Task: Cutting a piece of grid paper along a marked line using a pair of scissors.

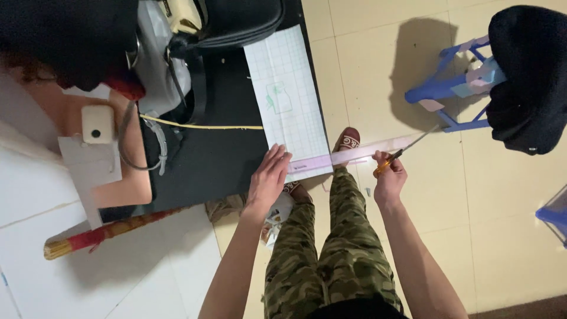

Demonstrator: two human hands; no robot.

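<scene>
The paper strip [360, 152] runs pale and pinkish off the near right corner of the desk [218, 159], one end lying on the desk's edge and the rest hanging out over the floor [413, 248] above your knees. It seems to be the trailing edge of the gridded sheet [289, 94] that lies along the desk's right edge, a small green drawing at its middle.

Your left hand [269, 177] lies flat with fingers spread on the desk's near right corner, pressing the sheet and the strip's end down, likely so the paper stays taut. Your right hand [390, 177] is closed around the orange handles of the scissors [407, 147], whose blades point away from you, up and to the right, right at the strip's free end.

A yellow cord [201, 125] crosses the desk toward the sheet. At the desk's far edge sits a black bag [236, 23]; at its left edge, a cream box [97, 124] with a grey cable. A bundle of sticks [100, 235] lies on the floor by the near left corner. Well to the right stands a blue stool [449, 94] under dark cloth [528, 77].
</scene>
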